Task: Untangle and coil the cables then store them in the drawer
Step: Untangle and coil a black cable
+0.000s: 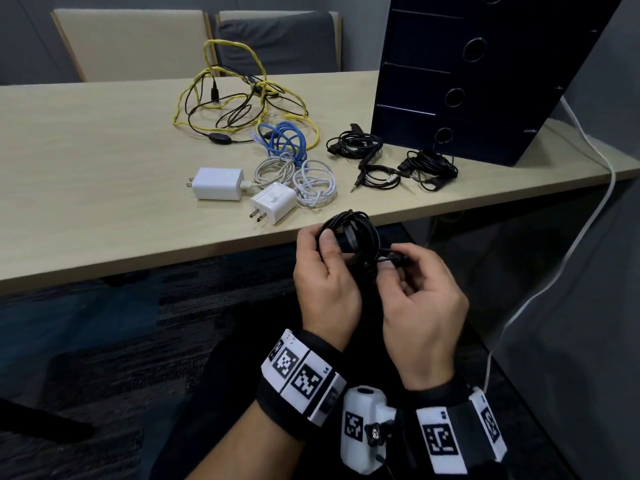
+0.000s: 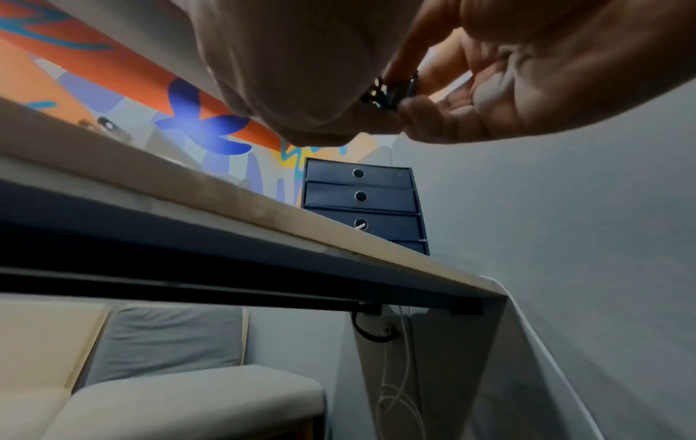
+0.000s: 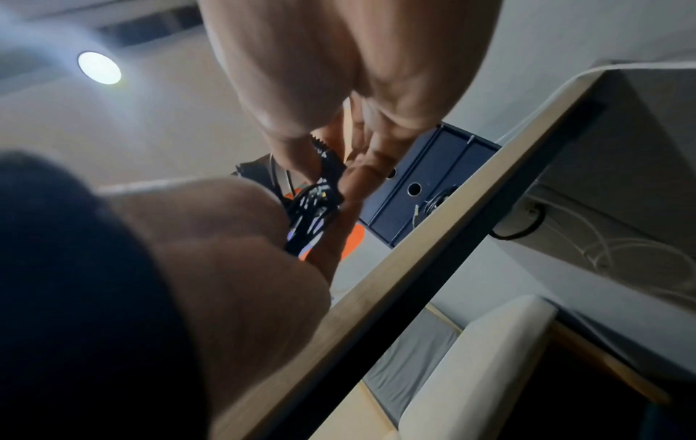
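Note:
Both hands hold a coiled black cable (image 1: 356, 233) in front of the table's near edge. My left hand (image 1: 322, 268) grips the coil's left side, thumb on top. My right hand (image 1: 419, 285) pinches the cable's end at the coil's right side. The same cable (image 3: 312, 214) shows between both hands in the right wrist view. On the table lie a yellow and black tangle (image 1: 228, 95), a blue coil (image 1: 284, 136), white coils (image 1: 311, 185) with two chargers (image 1: 218, 183), and black coils (image 1: 356, 145). The dark blue drawer unit (image 1: 478, 77) stands at the right, all drawers closed.
The wooden table (image 1: 86, 188) runs across the view, its near edge just beyond my hands. A white cable (image 1: 588, 220) hangs down by the right wall. Chairs (image 1: 138, 43) stand behind the table.

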`<state>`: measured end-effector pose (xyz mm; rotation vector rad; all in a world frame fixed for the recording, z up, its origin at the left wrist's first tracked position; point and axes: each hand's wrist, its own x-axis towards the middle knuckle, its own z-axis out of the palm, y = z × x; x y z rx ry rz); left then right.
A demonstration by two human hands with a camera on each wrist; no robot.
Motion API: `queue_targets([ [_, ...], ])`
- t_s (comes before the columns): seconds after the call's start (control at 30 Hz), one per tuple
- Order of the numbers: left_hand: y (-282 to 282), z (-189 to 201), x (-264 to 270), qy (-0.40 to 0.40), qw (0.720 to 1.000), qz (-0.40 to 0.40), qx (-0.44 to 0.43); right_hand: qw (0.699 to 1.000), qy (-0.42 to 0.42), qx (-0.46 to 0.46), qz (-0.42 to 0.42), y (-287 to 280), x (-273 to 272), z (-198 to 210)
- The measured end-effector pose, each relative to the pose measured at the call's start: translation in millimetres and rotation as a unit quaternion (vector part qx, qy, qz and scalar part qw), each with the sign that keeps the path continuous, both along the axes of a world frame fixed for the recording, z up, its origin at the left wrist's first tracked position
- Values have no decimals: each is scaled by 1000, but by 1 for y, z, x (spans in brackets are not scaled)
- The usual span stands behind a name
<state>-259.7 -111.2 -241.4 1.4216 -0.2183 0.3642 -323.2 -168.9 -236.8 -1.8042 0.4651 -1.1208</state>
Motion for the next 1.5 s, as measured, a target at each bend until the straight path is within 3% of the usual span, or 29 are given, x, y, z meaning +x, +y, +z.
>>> queue_targets([
  [0.2,3,-5,2,32,998,-33,-46,991,40,93,91,-7,1,-3],
  [0.33,5,-8,4,43,997,-57,-40,966,45,191,169,-10,4,-1],
  [0.63,7,-8,13,51,990,-126,-26,968,14,153,197,-16,5,-4],
  [0.8,7,-10,13,49,991,-119,-32,939,26,246,239,-24,0,-5],
  [0.93,6,-10,11,54,991,-120,-37,925,68,255,273,-34,-3,-1],
  [1.27,3,-12,10,44,993,-103,-23,939,66,257,219,-29,1,-3],
  [1.5,2,-8,9,7,996,-91,4,971,71,189,132,-28,2,-9],
])
